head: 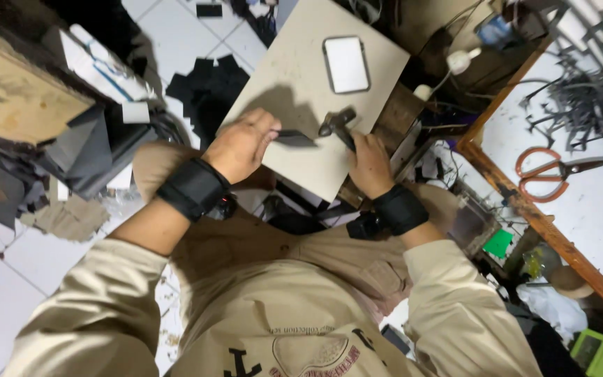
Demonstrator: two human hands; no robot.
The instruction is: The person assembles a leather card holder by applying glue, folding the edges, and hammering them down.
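Gripping a small hammer (338, 126) by its handle, the right hand (369, 164) is closed tight around it, while the left hand (240, 145) pinches a small dark flat piece (294, 138) between thumb and fingers and presses it onto the pale board (301, 77) that serves as the worktop across the person's lap. The piece lies near the board's middle, just left of the hammer head, and the two look close to touching, though contact cannot be told for sure. Its long axis runs roughly left to right across the view, one end under the left fingers, the other pointing toward the hammer. The hammer handle slants from the right fist up and leftward, its head lying across the top of it.

As for progress, it looks like mid-work: one piece sits under the tool, a heap of dark cut pieces (207, 87) waits on the tiled floor (8, 279) beyond the board, and no finished stack is visible. A white rounded rectangle (346, 64) rests higher on the board, untouched. Orange-handled scissors (549, 171) lie well apart on the white table at right.
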